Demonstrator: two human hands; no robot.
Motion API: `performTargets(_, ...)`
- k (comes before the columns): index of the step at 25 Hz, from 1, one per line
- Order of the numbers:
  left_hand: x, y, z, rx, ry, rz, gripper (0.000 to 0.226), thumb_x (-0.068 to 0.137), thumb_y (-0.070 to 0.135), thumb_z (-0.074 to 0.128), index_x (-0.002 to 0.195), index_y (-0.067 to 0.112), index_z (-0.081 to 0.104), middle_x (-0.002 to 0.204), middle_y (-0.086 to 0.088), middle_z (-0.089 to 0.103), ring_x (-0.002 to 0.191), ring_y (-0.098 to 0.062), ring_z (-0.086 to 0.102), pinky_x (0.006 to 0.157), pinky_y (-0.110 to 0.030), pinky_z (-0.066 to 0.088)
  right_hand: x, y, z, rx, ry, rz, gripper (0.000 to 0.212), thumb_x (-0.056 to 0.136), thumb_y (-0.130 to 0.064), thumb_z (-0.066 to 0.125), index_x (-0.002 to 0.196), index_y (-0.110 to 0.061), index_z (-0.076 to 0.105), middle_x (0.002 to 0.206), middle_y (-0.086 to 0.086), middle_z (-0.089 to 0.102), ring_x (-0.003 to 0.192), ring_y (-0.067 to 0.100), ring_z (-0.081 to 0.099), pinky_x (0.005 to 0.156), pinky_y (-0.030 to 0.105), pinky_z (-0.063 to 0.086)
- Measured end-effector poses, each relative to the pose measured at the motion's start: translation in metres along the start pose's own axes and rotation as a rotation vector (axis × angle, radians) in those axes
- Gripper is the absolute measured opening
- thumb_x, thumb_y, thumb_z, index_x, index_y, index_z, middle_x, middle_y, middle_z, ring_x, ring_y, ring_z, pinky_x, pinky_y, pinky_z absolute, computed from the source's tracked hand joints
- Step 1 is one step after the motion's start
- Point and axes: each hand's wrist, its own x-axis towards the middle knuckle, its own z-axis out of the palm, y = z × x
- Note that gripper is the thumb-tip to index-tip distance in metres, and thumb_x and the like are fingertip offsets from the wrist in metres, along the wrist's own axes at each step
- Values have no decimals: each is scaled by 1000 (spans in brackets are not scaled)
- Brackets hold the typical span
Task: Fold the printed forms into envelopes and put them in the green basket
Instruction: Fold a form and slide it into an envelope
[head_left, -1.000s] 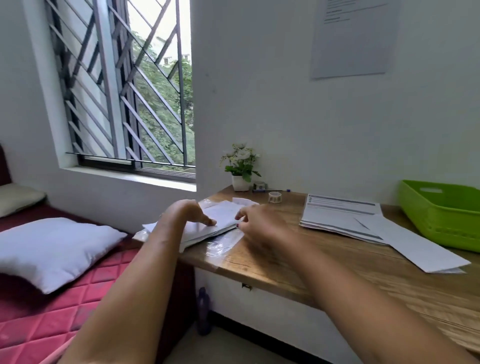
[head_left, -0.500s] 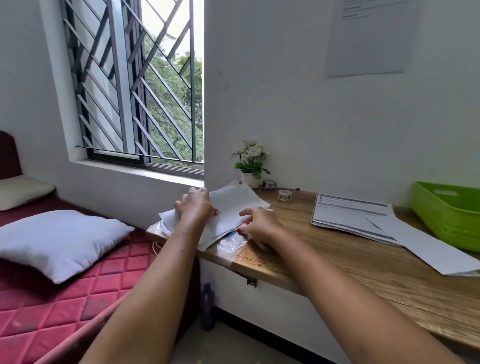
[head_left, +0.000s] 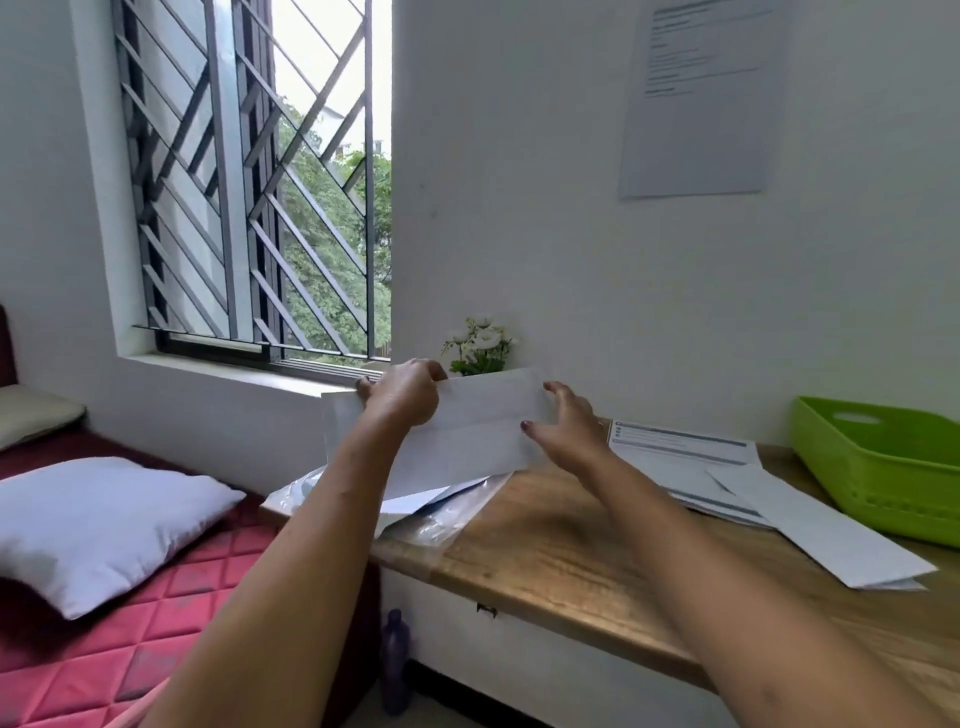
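A white envelope (head_left: 467, 431) is held up above the desk's left end. My left hand (head_left: 405, 397) grips its upper left part. At the envelope's right edge my right hand (head_left: 569, 423) touches it with the fingers spread. Under it lies the rest of the envelope pile (head_left: 415, 501) on a clear plastic wrapper (head_left: 447, 517). The stack of printed forms (head_left: 685, 457) lies farther right on the desk, with a folded white sheet (head_left: 826, 535) overlapping it. The green basket (head_left: 883, 467) stands at the desk's right end.
The wooden desk (head_left: 561, 551) runs along the wall. A small pot of white flowers (head_left: 480, 348) stands at the back behind the envelope. Left of the desk is a red quilted bed (head_left: 130, 649) with a white pillow (head_left: 98, 525). A dark bottle (head_left: 395, 654) stands on the floor below.
An envelope has been lifted off the pile and raised upright in front of the flowers. Both hands rose with it. The camera has tilted up and moved closer.
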Motion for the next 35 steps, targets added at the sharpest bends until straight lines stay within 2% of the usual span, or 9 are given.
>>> performTargets(4,6,39,-4,-47,-45,89,45,95,12,34,124,38,55,139,-1,51,130,-27,43,110,-62,0,13,20,-51,210,131,100,50,90,-25,59,136,-19,42,136,13,50,120,31,51,103,41,41)
performTargets(7,5,70,-1,-28,-12,172,46,91,8,34,120,35,57,136,-3,54,131,-28,40,109,-63,-3,4,37,-89,543,-21,159,19,93,-12,56,110,-11,63,103,9,67,85,21,64,70,32,52)
performTargets(10,-1,102,13,-48,108,248,40,86,5,38,110,29,59,129,-1,56,129,-24,40,110,-62,-4,-1,63,-117,574,-76,145,14,93,-9,55,97,-17,66,91,2,68,79,17,64,68,32,52)
performTargets(13,-14,139,38,-161,219,313,34,88,14,49,117,31,52,131,3,46,135,-20,32,110,-60,-10,-2,95,-132,624,91,172,13,90,-7,58,91,-17,67,89,5,69,78,20,65,68,31,53)
performTargets(17,-31,199,75,-229,74,505,46,90,36,53,133,35,37,145,5,31,142,-19,17,110,-63,-6,3,136,-139,775,413,268,17,88,0,57,84,-16,63,86,8,68,75,20,64,56,26,54)
performTargets(23,-55,236,139,-139,-219,610,74,79,73,45,141,34,30,150,6,30,141,-19,22,111,-62,10,12,160,-131,698,487,418,13,73,-5,59,79,-15,62,87,13,69,84,32,68,73,47,57)
performTargets(28,-57,222,145,-266,-245,583,43,88,46,52,126,27,54,125,3,61,115,-21,54,86,-34,44,11,164,-130,759,336,494,22,79,2,59,101,-1,61,97,20,68,89,33,67,76,43,58)
performTargets(31,-65,224,140,-249,-137,576,27,88,28,48,107,22,66,102,-1,68,94,-23,61,67,-26,38,3,156,-131,782,239,496,20,86,6,54,106,2,57,102,21,65,93,33,65,66,36,57)
performTargets(35,-66,221,132,-183,-14,604,26,90,10,41,113,20,50,91,-6,65,78,-27,57,59,-30,35,-8,150,-133,745,136,485,23,89,6,50,111,-2,54,96,16,62,77,22,63,48,24,56)
